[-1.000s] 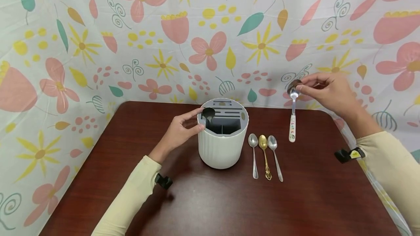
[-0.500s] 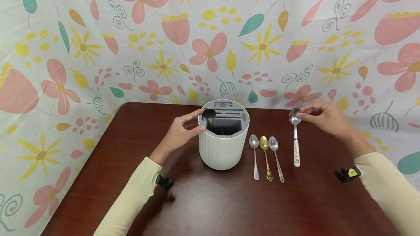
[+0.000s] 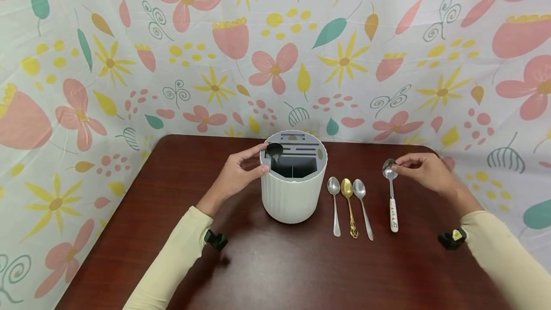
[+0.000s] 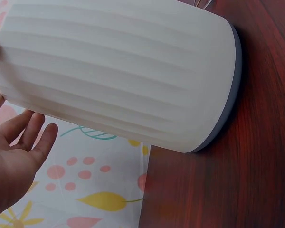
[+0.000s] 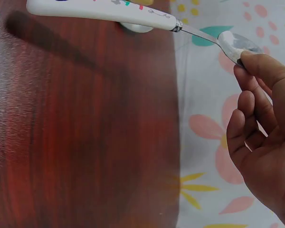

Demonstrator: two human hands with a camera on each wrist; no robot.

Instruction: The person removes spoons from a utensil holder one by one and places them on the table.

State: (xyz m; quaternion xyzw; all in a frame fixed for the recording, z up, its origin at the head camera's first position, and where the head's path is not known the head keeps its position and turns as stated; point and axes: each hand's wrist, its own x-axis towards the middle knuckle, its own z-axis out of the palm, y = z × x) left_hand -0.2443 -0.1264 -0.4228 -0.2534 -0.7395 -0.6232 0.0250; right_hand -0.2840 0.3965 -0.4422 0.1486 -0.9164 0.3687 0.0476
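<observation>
In the head view my left hand (image 3: 235, 176) holds the white ribbed utensil holder (image 3: 290, 200) at the left of its rim, thumb and index finger set apart. Its other fingers are loosely bent below the rim in the left wrist view. A dark round-bowled spoon (image 3: 274, 149) stands in the holder, head up. With thumb and fingertips my right hand (image 3: 426, 171) pinches a spoon (image 3: 393, 214) by its metal bowl. That spoon's white patterned handle (image 5: 104, 12) points toward the front, and casts a shadow on the table in the right wrist view.
Beside the holder lie a silver spoon (image 3: 335, 209), a gold spoon (image 3: 349, 207) and another silver spoon (image 3: 364, 209), side by side, bowls to the back. The dark wooden table (image 3: 275, 271) ends at a floral cloth (image 3: 275, 23) behind.
My right hand has come down and toward the front with the white-handled spoon, from up against the cloth to low over the table right of the row. My left hand has stayed at the holder.
</observation>
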